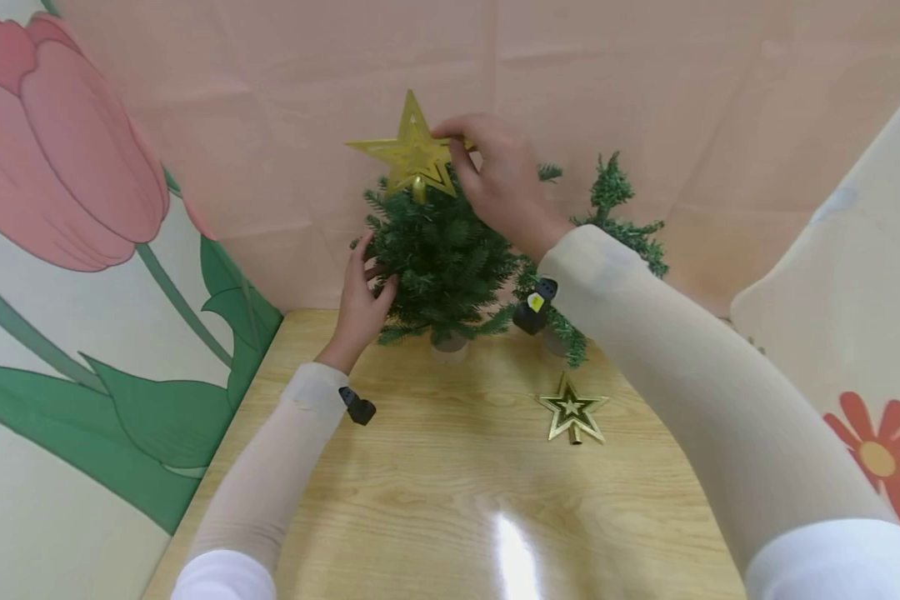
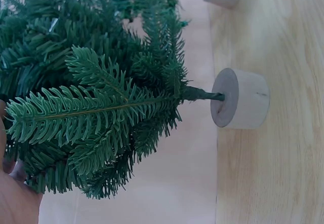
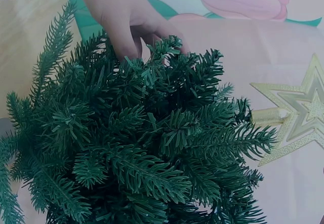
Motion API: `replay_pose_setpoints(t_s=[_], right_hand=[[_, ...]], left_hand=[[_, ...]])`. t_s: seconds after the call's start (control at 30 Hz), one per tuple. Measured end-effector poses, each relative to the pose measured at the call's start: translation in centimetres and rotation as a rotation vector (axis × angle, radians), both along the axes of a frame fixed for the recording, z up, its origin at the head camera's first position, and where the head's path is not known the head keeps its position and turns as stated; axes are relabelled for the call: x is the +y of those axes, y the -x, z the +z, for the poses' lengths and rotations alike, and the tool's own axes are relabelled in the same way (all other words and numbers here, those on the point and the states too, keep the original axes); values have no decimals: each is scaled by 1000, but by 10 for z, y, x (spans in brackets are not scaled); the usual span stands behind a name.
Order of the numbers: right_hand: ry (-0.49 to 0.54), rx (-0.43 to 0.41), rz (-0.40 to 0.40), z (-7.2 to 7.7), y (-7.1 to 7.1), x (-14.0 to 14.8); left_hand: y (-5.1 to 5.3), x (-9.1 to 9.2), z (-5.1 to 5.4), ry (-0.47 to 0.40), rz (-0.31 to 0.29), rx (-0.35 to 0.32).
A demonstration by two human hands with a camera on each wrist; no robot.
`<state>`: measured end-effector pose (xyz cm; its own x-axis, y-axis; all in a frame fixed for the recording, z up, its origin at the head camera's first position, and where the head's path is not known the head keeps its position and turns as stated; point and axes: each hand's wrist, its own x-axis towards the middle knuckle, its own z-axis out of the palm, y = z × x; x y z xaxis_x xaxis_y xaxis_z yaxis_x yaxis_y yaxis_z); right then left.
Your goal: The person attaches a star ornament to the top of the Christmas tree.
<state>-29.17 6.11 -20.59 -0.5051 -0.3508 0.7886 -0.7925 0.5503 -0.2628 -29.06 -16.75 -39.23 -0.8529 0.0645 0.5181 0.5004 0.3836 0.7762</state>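
My right hand (image 1: 506, 179) pinches a gold star tree topper (image 1: 417, 156) by one point, between thumb and fingers. The star stands upright at the top of a small green artificial Christmas tree (image 1: 442, 258). Its tube socket (image 3: 268, 116) meets the uppermost branches in the right wrist view; whether a stem is inside cannot be seen. At the tree's left side my left hand (image 1: 362, 304) grips the branches, with some fingertips hidden among the needles. The tree stands on a round pale wooden base (image 2: 248, 100).
A second, thinner artificial tree (image 1: 613, 187) stands just to the right, partly behind my right forearm. Another gold star topper (image 1: 570, 408) lies on the wooden table (image 1: 420, 483) in front of it. A pink cloth backdrop (image 1: 307, 108) hangs close behind, with flower-printed panels at the sides.
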Motion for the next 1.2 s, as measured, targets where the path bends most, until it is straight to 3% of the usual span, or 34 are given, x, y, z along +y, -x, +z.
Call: replay_pose_setpoints(t_s=[0.27, 0.63, 1.2], right_hand=[[-39, 10, 13, 5, -3, -7], [-45, -18, 3, 2, -3, -9], [-77, 10, 25, -6, 1, -7]], left_hand=[[-7, -4, 5, 9, -1, -18], [-7, -7, 2, 13, 6, -10], [-7, -8, -2, 15, -6, -5]])
